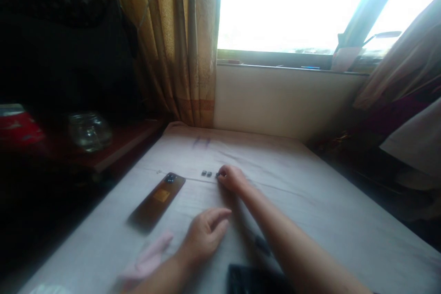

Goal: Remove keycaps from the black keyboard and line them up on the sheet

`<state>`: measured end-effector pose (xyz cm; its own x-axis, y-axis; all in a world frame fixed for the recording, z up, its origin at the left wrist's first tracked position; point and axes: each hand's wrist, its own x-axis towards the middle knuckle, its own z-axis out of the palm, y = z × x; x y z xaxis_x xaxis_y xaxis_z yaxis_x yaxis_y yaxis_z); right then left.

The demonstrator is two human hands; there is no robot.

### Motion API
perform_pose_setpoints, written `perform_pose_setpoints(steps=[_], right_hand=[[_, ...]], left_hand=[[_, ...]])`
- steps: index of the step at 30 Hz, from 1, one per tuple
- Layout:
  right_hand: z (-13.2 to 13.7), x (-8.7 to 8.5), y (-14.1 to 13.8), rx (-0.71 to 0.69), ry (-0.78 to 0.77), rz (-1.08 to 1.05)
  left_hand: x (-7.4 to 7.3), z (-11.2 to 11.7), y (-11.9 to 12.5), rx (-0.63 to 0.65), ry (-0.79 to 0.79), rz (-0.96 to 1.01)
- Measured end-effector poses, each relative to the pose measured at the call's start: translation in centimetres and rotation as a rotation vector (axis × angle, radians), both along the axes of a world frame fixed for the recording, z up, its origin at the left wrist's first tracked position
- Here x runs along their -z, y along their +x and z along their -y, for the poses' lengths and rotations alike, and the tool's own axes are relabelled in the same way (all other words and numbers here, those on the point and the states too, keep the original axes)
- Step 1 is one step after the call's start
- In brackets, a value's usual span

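My right hand [232, 178] reaches forward over the white cloth-covered table [310, 202] and pinches a tiny dark part [218, 175] with its fingertips. Two more small dark parts [206, 173] lie just left of it. A brown phone back panel [156, 200] with a camera hole lies face down further left. My left hand [205, 232] rests on the cloth nearer to me, fingers loosely stretched and apart, holding nothing. A pink cloth [148, 259] lies beside my left wrist.
A dark flat object [253, 280] sits at the near edge under my right forearm. A glass jar [89, 131] and a red item [17, 128] stand on a dark side surface at left. Curtains [179, 46] and a bright window are behind the table.
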<state>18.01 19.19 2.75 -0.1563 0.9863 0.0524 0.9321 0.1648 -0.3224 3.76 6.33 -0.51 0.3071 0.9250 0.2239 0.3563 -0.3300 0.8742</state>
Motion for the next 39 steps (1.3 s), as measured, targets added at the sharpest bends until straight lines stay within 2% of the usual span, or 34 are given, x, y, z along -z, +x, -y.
perform_pose_setpoints(steps=[10, 25, 32, 39], right_hand=[[0.1, -0.1, -1.0, -0.002, 0.014, 0.030], [0.7, -0.4, -0.4, -0.044, 0.010, 0.023], [2.5, -1.3, 3.0, -0.051, -0.047, 0.088], [7.4, -2.6, 7.9, -0.107, -0.188, 0.108]], left_hand=[[-0.1, 0.1, 0.0, 0.002, 0.008, -0.017], [0.1, 0.0, -0.1, 0.008, 0.034, -0.026], [-0.4, 0.0, -0.1, 0.000, 0.020, -0.039], [-0.5, -0.1, -0.2, 0.019, 0.011, -0.052]])
